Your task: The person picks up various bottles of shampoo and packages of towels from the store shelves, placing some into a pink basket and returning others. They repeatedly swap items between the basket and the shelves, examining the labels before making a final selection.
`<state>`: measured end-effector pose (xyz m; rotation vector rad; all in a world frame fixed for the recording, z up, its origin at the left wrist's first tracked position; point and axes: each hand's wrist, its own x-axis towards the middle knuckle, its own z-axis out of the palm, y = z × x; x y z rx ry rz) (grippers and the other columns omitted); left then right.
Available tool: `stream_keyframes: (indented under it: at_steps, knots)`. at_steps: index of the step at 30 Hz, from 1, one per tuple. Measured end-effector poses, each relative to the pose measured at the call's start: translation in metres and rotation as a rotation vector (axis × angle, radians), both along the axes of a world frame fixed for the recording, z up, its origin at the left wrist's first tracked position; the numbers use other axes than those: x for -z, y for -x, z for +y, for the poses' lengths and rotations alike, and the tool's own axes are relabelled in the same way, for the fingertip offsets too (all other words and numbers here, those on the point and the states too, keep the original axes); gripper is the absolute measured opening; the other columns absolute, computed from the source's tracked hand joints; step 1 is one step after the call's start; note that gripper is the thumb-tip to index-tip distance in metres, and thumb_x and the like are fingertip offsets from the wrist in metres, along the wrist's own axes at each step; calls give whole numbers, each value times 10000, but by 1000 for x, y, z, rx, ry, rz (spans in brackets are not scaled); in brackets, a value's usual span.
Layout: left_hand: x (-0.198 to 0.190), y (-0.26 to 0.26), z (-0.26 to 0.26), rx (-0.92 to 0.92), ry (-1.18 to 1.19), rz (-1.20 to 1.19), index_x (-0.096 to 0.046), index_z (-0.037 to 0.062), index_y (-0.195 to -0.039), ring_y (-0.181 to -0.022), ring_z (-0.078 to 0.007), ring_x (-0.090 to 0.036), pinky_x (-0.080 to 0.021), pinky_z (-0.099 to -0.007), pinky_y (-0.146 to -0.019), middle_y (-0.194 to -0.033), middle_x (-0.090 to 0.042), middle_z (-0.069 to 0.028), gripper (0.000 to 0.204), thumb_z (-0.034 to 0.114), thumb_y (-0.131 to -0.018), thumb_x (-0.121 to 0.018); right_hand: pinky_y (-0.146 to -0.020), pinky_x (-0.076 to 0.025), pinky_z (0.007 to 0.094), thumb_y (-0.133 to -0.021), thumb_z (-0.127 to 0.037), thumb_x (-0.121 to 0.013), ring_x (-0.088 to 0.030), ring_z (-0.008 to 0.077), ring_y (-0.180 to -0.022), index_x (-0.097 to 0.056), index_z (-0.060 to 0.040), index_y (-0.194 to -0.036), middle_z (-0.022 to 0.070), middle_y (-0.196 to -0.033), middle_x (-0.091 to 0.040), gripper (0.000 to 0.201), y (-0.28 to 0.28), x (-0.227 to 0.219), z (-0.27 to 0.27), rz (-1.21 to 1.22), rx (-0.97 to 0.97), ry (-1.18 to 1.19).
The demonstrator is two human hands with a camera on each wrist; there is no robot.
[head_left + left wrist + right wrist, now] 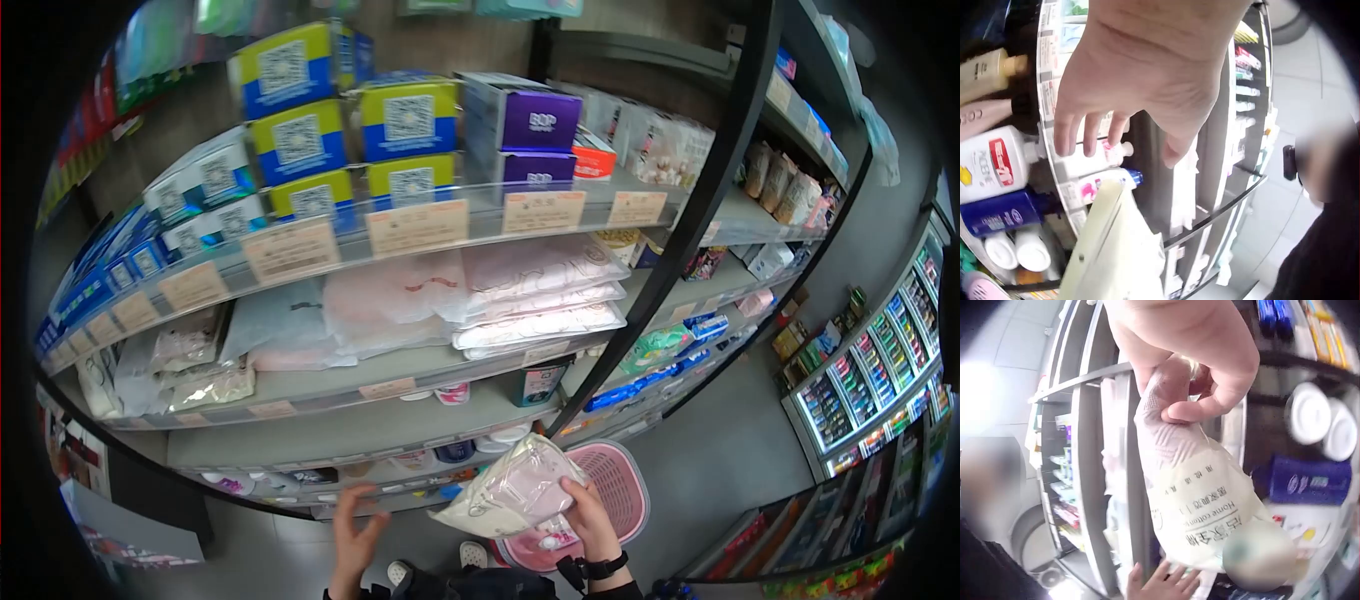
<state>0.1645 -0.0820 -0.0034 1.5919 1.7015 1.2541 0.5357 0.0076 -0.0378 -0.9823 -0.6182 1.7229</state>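
Observation:
My right hand (pixel 592 522) grips one end of a soft plastic package (pixel 515 487), thumb on one side and fingers on the other. In the right wrist view the package (pixel 1194 506) is cream-white with printed lettering including "Home cotton", and pink textured fabric shows through near the grip. My left hand (pixel 355 535) is apart from it, to its left, holding nothing. The left wrist view has that hand (pixel 1147 81) with fingers spread, and the package's pale edge (pixel 1107 244) below them. Under the package stands a pink basket (pixel 625 480) with a small pink-and-white packet (pixel 555 535) inside.
Ahead is a shelf rack with stacked boxes (pixel 540 120) on top and bagged textiles (pixel 540 290) beneath. Bottles (pixel 997 159) line a lower shelf. A dark upright post (pixel 690 220) divides the racks. Farther right stands a lit display cabinet (pixel 870 370); grey floor (pixel 700 450) lies beside the basket.

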Motion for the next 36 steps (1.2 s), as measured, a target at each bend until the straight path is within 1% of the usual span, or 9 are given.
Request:
stream_keyframes:
  at_steps: [2, 7, 9, 17, 22, 25, 28, 33, 36]
  knots:
    - [-19, -23, -5, 236, 146, -684, -378, 15, -1365, -1281, -277, -437, -331, -415, -1063, -1371, -449, -162, 662, 140, -815, -724, -933, -491, 355, -932, -178, -585, -572, 229, -1148, -419, 8, -1363, 145, -1281, -568, 498, 19, -19, -6, 269, -98, 56]
    - [-37, -41, -23, 299, 194, -765, -313, 5, -1427, -1270, -206, -441, -377, -362, -1036, -1404, -433, -116, 790, 36, -775, -757, -882, -518, 447, -953, -266, -536, -586, 303, -1128, -410, 31, -1357, 171, -1277, -565, 517, 65, -18, -15, 628, -410, 91]
    - [-48, -37, -29, 197, 167, -893, -350, -12, -1406, -1233, -199, -483, -401, -340, -1014, -1359, -490, -115, 740, 41, -784, -747, -856, -525, 468, -946, -269, -545, -599, 313, -1099, -390, 27, -1365, 176, -1275, -566, 536, 82, -37, -22, 593, -580, 43]
    - [-66, 8, -68, 106, 189, -1000, -432, -29, -1353, -1146, -189, -555, -442, -330, -976, -1255, -583, -106, 638, 72, -799, -731, -950, -455, 302, -872, -164, -657, -569, 189, -1116, -319, -13, -1395, 111, -1268, -541, 641, 113, -69, -24, 170, -656, -178]
    - [-57, 40, -79, 136, 323, -1012, -378, -27, -1387, -1144, -204, -565, -421, -336, -1008, -1266, -572, -110, 696, 85, -798, -732, -897, -452, 271, -858, -112, -704, -579, 119, -1017, -535, 11, -1242, 56, -1132, -637, 437, 156, -79, -36, -192, -580, -271]
    - [-50, 65, -83, 233, 204, -957, -305, 7, -1430, -1046, -170, -603, -510, -317, -872, -1248, -566, -94, 701, 61, -848, -691, -891, -453, 264, -870, -99, -688, -583, 113, -1005, -531, 12, -1246, 54, -1138, -635, 422, 178, -90, -45, -134, -458, -258]
    - [-68, 77, -89, 173, 234, -914, -310, 42, -1421, -895, -141, -634, -529, -270, -523, -1141, -596, -89, 662, 90, -867, -670, -894, -452, 262, -880, -102, -677, -586, 117, -1004, -533, 12, -1246, 50, -1134, -636, 409, 199, -86, -51, -135, -428, -275]
    - [-57, 123, -96, 115, 155, -1165, -368, 40, -1394, -756, -160, -649, -507, -278, -482, -1050, -632, -99, 530, 71, -910, -580, -884, -460, 279, -893, -97, -647, -593, 131, -988, -512, 4, -1280, 65, -1118, -640, 423, 220, -77, -64, -144, -431, -276]
    - [-56, 144, -99, 77, 91, -1344, -372, 24, -1395, -699, -185, -660, -489, -285, -432, -1045, -639, -121, 521, 85, -911, -554, -907, -463, 372, -861, -109, -659, -582, 231, -1069, -370, -14, -1392, 148, -1260, -550, 611, 225, -89, -71, 324, -473, -239]
